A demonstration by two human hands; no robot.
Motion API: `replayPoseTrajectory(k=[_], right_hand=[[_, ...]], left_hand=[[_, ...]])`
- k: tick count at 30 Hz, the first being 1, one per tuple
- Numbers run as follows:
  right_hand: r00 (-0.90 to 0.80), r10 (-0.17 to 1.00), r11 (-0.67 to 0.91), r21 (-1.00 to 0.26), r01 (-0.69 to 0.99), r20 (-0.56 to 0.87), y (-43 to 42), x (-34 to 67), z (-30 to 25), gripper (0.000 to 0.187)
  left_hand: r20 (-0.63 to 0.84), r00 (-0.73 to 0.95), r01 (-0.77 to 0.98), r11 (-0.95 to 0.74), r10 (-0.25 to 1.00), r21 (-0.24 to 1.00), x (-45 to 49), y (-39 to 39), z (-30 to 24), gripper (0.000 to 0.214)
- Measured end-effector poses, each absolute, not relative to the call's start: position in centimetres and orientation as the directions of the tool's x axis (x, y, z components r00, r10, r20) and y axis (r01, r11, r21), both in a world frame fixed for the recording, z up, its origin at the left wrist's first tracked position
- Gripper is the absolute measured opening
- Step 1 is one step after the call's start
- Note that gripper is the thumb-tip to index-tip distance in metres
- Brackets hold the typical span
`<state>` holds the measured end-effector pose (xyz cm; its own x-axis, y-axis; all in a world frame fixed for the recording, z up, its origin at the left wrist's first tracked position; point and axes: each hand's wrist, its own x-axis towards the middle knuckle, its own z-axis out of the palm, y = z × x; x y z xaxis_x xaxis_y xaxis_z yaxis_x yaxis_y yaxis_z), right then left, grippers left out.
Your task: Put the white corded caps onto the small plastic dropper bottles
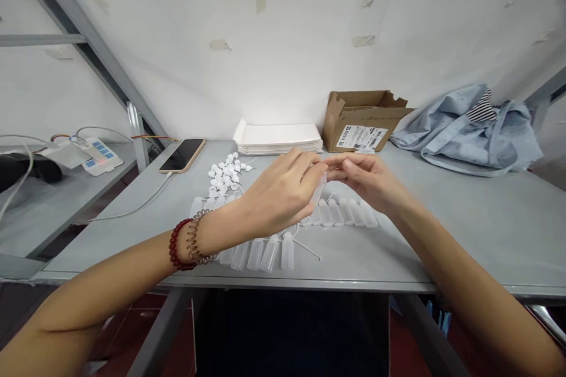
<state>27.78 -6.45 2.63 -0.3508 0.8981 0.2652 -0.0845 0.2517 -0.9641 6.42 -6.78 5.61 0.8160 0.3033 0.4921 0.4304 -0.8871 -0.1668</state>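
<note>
Firstly, head view, sole camera. One grey surface (469, 230), its right end running towards the picture's edge. Item: one translucent bottle (319, 189), raised above the middle of the surface, mostly covered by fingers. Left hand (287, 185): fingers closed about that bottle; two bracelets (191, 242) at the wrist. Right hand (363, 177): its fingertips meet the left hand's at the bottle's upper end; whether they pinch anything cannot be told. Hands together, accordingly.

Bottles, front row (256, 254): near the front edge, left of its middle, partly masked by the left forearm; full count hidden. Bottles, back row (347, 212): farther from the front edge, its middle cut off by the left hand. White caps (226, 177): loose heap, left of centre, towards the back edge; individual pieces overlap.

Phone (182, 155): back left corner, dark screen, white cable (145, 206) attached. White stack (278, 136): middle of the back edge. Cardboard box (345, 112): right of the stack, flaps up; its white label (361, 136) bears print and barcodes, too small to read. Pale blue bag (477, 129): crumpled, back right corner.

Side table (84, 212), left: device with blue markings (99, 156), lettering illegible; black object (30, 169), cut off by the picture's edge.
</note>
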Motion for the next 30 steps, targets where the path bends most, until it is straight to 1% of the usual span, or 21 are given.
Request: replayPoseTrajectory(k=[3, 7, 9, 12, 14, 16, 20, 22, 24, 25, 28, 30], right_hand=[[-0.283, 0.922, 0.282, -0.959, 0.027, 0.263, -7.5, 26.7, 3.0, 0.029], [-0.266, 0.929, 0.29, -0.953, 0.083, 0.259, -7.9, 26.2, 3.1, 0.025], [-0.273, 0.933, 0.275, -0.955, 0.114, 0.236, -7.9, 26.4, 3.2, 0.023], [-0.288, 0.944, 0.216, -0.963, 0.158, 0.164, -7.9, 26.5, 3.2, 0.021], [-0.304, 0.945, 0.174, -0.973, 0.154, 0.121, -7.9, 26.5, 3.2, 0.018], [-0.33, 0.94, 0.131, -0.985, 0.108, 0.089, -7.9, 26.3, 3.1, 0.016], [-0.422, 0.906, -0.029, -1.0, 0.002, -0.027, -7.8, 26.2, 2.8, 0.016], [-0.457, 0.885, -0.094, -0.996, 0.001, -0.084, -7.8, 26.2, 2.7, 0.017], [-0.477, 0.87, -0.115, -0.992, 0.052, -0.126, -7.8, 26.3, 2.8, 0.02], [-0.488, 0.861, -0.116, -0.989, 0.089, -0.145, -7.9, 26.3, 2.8, 0.021], [-0.538, 0.817, -0.102, -0.971, 0.218, -0.206, -8.1, 26.4, 2.9, 0.02], [-0.569, 0.784, -0.063, -0.944, 0.324, -0.247, -8.4, 26.4, 3.0, 0.018]], left_hand=[[0.479, 0.814, 0.465, -0.863, 0.329, -0.197, 6.8, -7.0, 5.2, 0.029], [0.455, 0.813, 0.492, -0.846, 0.363, -0.203, 7.2, -7.3, 4.7, 0.027], [0.442, 0.812, 0.501, -0.844, 0.381, -0.192, 7.2, -7.4, 4.5, 0.025], [0.433, 0.807, 0.513, -0.841, 0.403, -0.173, 7.0, -7.6, 4.4, 0.027], [0.428, 0.804, 0.519, -0.838, 0.412, -0.168, 6.8, -7.7, 4.5, 0.027], [0.422, 0.804, 0.523, -0.836, 0.419, -0.166, 6.8, -7.8, 4.5, 0.027], [0.399, 0.816, 0.515, -0.839, 0.418, -0.174, 6.6, -7.9, 4.3, 0.028], [0.382, 0.826, 0.505, -0.845, 0.415, -0.175, 6.4, -7.9, 4.1, 0.03], [0.359, 0.832, 0.496, -0.857, 0.423, -0.138, 6.2, -8.1, 3.9, 0.029], [0.341, 0.834, 0.491, -0.866, 0.434, -0.099, 6.1, -8.2, 3.9, 0.029], [0.27, 0.834, 0.483, -0.873, 0.481, 0.063, 5.8, -8.9, 3.8, 0.026], [0.217, 0.836, 0.484, -0.863, 0.504, 0.143, 5.6, -9.5, 3.7, 0.025]])
